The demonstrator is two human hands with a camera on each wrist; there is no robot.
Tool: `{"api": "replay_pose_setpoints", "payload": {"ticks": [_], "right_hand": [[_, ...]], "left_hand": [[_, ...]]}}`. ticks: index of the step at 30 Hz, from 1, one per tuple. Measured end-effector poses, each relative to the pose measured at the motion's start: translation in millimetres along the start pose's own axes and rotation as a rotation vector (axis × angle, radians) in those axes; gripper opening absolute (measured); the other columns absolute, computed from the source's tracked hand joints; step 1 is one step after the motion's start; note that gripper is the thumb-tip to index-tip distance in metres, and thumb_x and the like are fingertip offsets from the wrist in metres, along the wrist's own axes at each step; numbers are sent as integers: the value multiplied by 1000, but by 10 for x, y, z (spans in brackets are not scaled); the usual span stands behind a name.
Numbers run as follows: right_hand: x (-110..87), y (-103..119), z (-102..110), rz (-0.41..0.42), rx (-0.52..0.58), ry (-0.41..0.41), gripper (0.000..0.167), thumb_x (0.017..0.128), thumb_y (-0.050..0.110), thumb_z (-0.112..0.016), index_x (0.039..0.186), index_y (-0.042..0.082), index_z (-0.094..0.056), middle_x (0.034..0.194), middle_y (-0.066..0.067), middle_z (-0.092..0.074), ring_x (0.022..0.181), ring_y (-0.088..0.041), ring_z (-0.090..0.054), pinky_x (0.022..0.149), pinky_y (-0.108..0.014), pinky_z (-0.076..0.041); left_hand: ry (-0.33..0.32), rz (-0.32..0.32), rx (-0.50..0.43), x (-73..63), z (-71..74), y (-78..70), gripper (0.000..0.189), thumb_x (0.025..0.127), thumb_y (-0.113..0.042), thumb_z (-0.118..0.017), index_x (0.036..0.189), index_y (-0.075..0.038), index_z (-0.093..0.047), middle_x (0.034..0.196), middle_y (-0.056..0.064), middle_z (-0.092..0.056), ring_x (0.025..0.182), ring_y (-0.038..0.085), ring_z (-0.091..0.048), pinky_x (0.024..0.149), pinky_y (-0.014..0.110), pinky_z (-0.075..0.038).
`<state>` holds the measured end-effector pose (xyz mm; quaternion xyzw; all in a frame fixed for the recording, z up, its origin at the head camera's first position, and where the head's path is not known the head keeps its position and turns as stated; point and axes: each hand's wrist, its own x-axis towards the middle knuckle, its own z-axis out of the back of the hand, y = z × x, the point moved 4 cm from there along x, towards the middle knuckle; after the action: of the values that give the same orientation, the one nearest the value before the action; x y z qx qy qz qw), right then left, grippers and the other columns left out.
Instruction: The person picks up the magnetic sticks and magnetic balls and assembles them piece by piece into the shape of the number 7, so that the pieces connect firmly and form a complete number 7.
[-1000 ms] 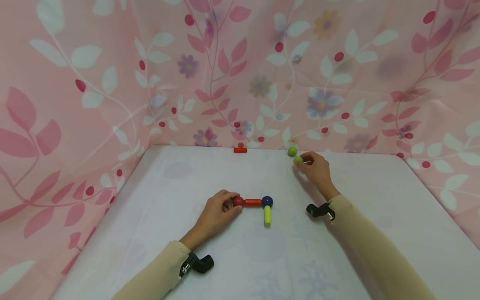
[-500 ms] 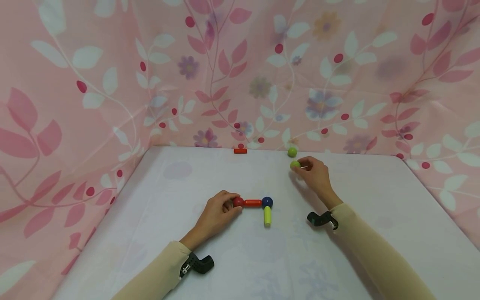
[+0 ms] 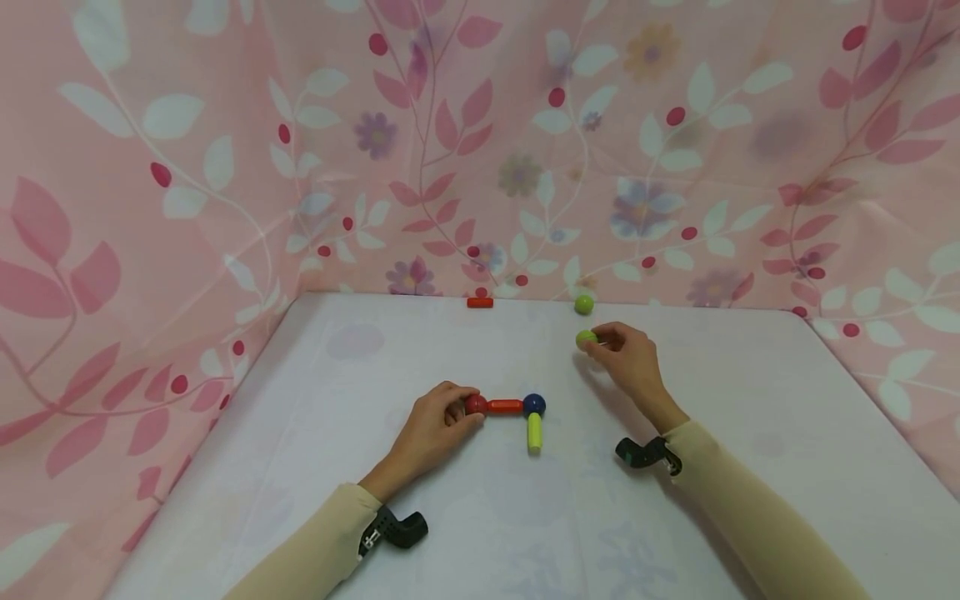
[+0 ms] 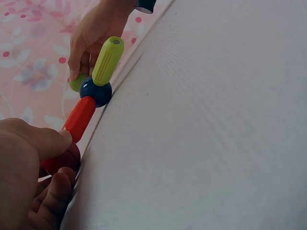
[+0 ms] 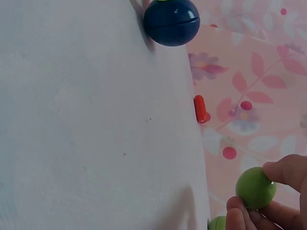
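Left hand [image 3: 432, 423] grips red ball [image 3: 476, 404]; right hand [image 3: 630, 360] pinches green ball [image 5: 254, 188], beyond and right of blue ball [image 3: 534, 405], apparently off table [image 3: 465, 525].

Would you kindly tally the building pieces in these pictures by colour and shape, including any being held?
Red ball: 1
Dark blue ball: 1
Green balls: 2
Red rods: 2
Yellow-green rod: 1
Total: 7

Right hand [image 3: 628, 358], green ball [image 3: 584, 339] — nearer blue ball [image 3: 534, 404]
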<state>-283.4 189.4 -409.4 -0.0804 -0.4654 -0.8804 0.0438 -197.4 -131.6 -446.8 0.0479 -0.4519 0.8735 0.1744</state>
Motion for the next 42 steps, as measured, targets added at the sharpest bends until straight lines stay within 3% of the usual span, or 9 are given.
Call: {"api": "replay_pose_setpoints", "payload": {"ticks": [6,20,42], "right_hand": [[-64,18,-1,-4,21,11,37,95,30,-79,120,3,-71,106,-11,-73,89,-24,-69,75,-32,-52],[-256,123,-16,-20,34,33,39,95,34,-78,120,5,-71,103,-8,-73,93,-25,-67,82,-39,-50],[-578,207,-83,31,35,64,33,92,32,-82,112,7,-72,97,-4,-72,88,-22,-66,71,-32,-52]], "left_hand": [[1,6,2,-3,-8,-1,32,94,-19,-80,125,-13,-73,100,-6,-61,78,11,-56,67,28,-49],[-11,-10,1,-2,2,-23,31,93,-17,-80,123,-13,-74,100,-6,-62,78,11,-56,68,28,-49],[-13,-21,12,0,8,11,33,93,-19,-81,124,-13,-74,100,-5,-62,79,11,-57,68,28,-49]]}}
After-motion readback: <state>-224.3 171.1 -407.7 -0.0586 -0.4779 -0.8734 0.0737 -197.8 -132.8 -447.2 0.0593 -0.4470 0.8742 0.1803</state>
